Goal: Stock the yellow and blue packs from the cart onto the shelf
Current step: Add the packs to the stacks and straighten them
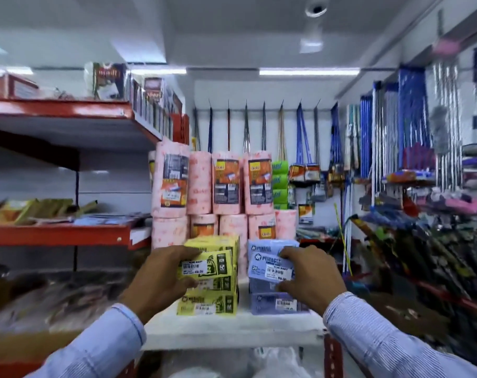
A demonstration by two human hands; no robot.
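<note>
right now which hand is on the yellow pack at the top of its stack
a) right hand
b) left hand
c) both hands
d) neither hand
b) the left hand grips the top yellow pack of the yellow stack, while the right hand is on the top blue pack of the stack beside it on the white shelf.

"Gold" on pink rolls (261, 184); "59.00" on blue pack (272, 266).

2 pack stacks (208, 301) on shelf (231, 330) — rolls (229, 184) behind.
</note>
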